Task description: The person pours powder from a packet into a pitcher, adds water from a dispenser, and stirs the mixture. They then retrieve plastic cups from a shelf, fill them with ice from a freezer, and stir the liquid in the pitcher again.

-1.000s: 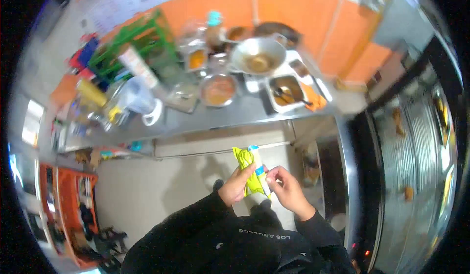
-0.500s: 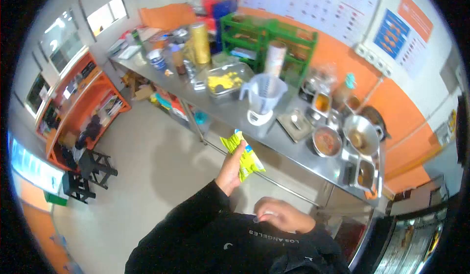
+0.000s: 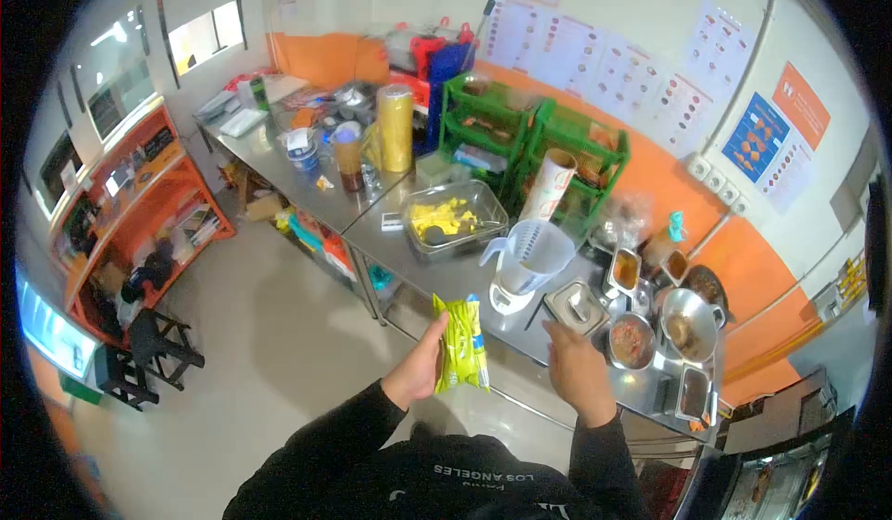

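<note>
My left hand (image 3: 417, 368) is closed around the side of a bright yellow-green plastic packet (image 3: 462, 345), held upright in front of my body over the floor. Blue and white print shows on the packet's right side. My right hand (image 3: 578, 371) reaches out to the table's front edge, fingers pointing forward, with nothing visible in it. Its fingertips are close to a metal pan with a lid (image 3: 576, 306); contact cannot be made out. A thin black stick-like item (image 3: 534, 314) lies left of them. Behind the packet, a clear measuring jug (image 3: 537, 252) sits on a white scale (image 3: 509, 299).
On the steel table (image 3: 372, 241) are a glass tray with yellow pieces (image 3: 446, 215), a film roll (image 3: 395, 130) and green crates (image 3: 483, 130). To the right stand a bowl of reddish food (image 3: 632, 342) and a wok (image 3: 689, 325). Black stools (image 3: 165, 339) stand at the left.
My right hand has moved from my chest out to the table's edge, and its fingers have extended. The packet has turned more upright in my left hand. The view has shifted.
</note>
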A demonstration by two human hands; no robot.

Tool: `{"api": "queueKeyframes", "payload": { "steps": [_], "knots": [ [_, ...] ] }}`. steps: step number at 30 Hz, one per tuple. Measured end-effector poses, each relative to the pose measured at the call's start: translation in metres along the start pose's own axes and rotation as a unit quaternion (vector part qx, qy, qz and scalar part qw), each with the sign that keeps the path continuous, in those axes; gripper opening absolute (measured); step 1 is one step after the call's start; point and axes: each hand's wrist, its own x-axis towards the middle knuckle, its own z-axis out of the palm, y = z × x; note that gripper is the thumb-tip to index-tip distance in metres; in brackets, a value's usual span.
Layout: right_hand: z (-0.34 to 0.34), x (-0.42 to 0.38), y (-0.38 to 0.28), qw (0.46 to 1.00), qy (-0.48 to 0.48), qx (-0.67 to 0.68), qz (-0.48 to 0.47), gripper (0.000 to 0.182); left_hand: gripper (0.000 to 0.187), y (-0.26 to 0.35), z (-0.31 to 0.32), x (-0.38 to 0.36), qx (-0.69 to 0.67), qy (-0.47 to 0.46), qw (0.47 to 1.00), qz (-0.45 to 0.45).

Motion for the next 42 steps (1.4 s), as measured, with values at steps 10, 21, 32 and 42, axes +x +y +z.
{"api": "queueKeyframes", "payload": {
  "steps": [10,21,32,42],
  "knots": [
    [0.019,0.045,-0.063,0.971,0.031,0.201,-0.124,0.025,0.042,0.001,0.013,0.016,0.065,0.052,0.995,0.062],
    [0.064,0.037,-0.018,0.901,-0.103,0.403,-0.126,0.01,0.033,-0.049,-0.026,0.04,0.099,0.023,0.995,0.005],
    [0.037,0.033,-0.046,0.789,-0.38,0.476,-0.082,0.013,0.031,-0.036,-0.106,0.029,-0.092,0.111,0.987,0.072],
    [0.187,-0.001,0.151,0.988,0.003,-0.013,0.152,0.016,0.029,0.009,-0.079,-0.013,-0.084,0.118,0.989,0.039]
  ]
}}
